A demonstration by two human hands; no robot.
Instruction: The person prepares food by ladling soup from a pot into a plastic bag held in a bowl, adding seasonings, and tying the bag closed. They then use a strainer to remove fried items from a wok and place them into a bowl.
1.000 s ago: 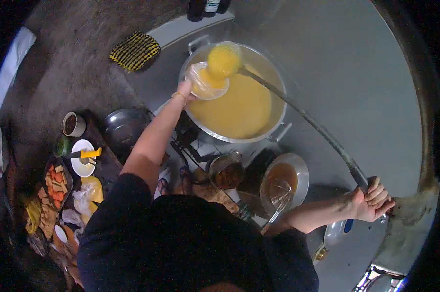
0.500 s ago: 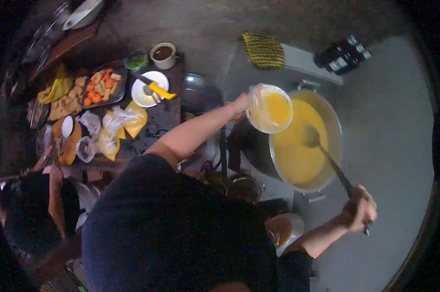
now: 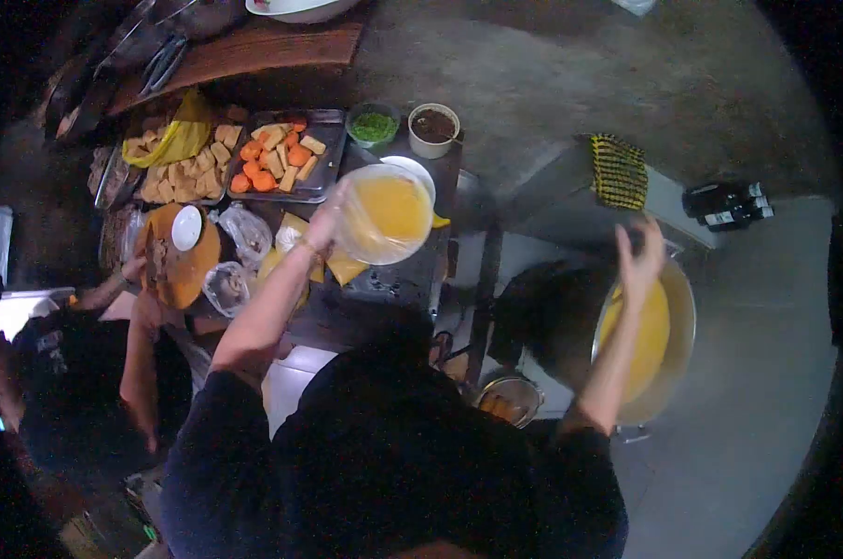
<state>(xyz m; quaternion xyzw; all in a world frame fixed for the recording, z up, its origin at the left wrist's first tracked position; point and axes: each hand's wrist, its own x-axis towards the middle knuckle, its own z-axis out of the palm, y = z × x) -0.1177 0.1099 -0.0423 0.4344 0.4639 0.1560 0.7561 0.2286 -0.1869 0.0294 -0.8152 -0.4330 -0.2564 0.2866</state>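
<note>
My left hand grips the side of a round white tub lined with clear plastic and holding yellow liquid. The tub is above the dark table, partly covering a white plate and a knife whose yellow handle sticks out. My right hand is raised over the left rim of a large metal pot, fingers apart, with nothing visible in it. Yellow soup fills much of the pot. My right forearm hides part of the pot, and I cannot see the ladle.
Trays of carrot and pale chunks and tan pieces stand at the back left, beside chopped greens and a dark sauce cup. Another person's hand is at a round cutting board. A knitted cloth lies behind the pot.
My left hand has carried the tub from the pot's edge leftward over the table. My right hand has let go of the ladle and moved up to the pot's far side. The view has shifted.
</note>
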